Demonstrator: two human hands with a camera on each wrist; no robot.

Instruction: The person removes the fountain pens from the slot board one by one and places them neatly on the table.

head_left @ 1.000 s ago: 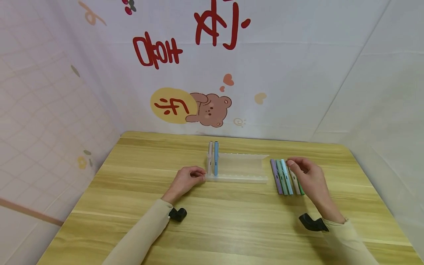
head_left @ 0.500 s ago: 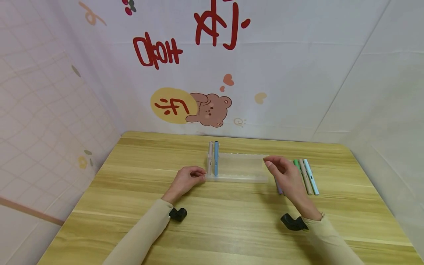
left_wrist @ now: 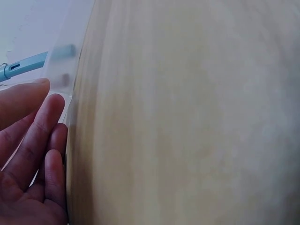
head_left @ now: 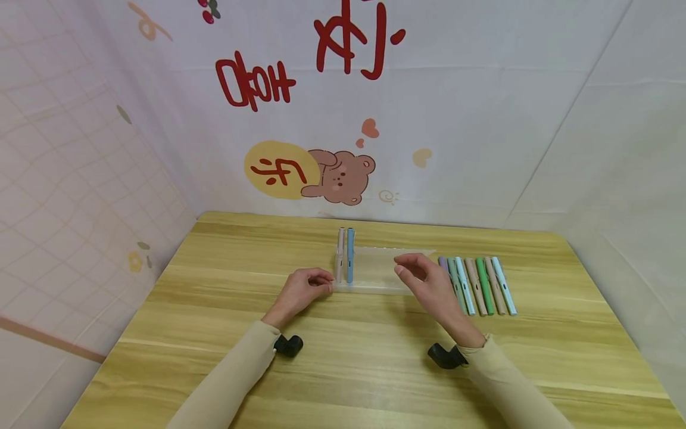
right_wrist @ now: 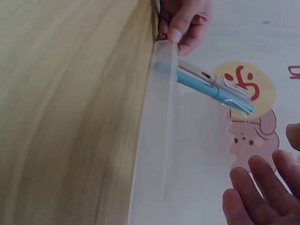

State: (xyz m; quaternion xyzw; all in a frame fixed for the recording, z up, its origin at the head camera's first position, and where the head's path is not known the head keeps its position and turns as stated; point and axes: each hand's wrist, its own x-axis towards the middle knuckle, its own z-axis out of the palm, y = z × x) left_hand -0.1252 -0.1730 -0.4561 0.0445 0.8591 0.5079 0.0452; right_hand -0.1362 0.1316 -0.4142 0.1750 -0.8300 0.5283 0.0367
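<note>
A translucent pen rack (head_left: 375,269) stands on the table, with a pale pinkish pen (head_left: 340,256) and a blue pen (head_left: 351,257) leaning side by side in its left end. My left hand (head_left: 301,293) pinches the rack's left front corner; in the right wrist view its thumb lies on the rack's end. My right hand (head_left: 429,291) hovers in front of the rack's right part, holding nothing. Its fingers (right_wrist: 255,197) are loosely bent and apart in the right wrist view. In the left wrist view the blue pen (left_wrist: 28,65) shows beyond the left fingertips.
Right of the rack, several pens lie in a row, among them a green pen (head_left: 484,286), a light blue pen (head_left: 504,286) and a purple pen (head_left: 442,262), partly behind the right hand. A printed cloth wall (head_left: 471,119) rises behind the wooden table (head_left: 343,369).
My right hand has moved left from over the row of pens to the front of the rack, uncovering the pens. The left hand and the rack have stayed in place.
</note>
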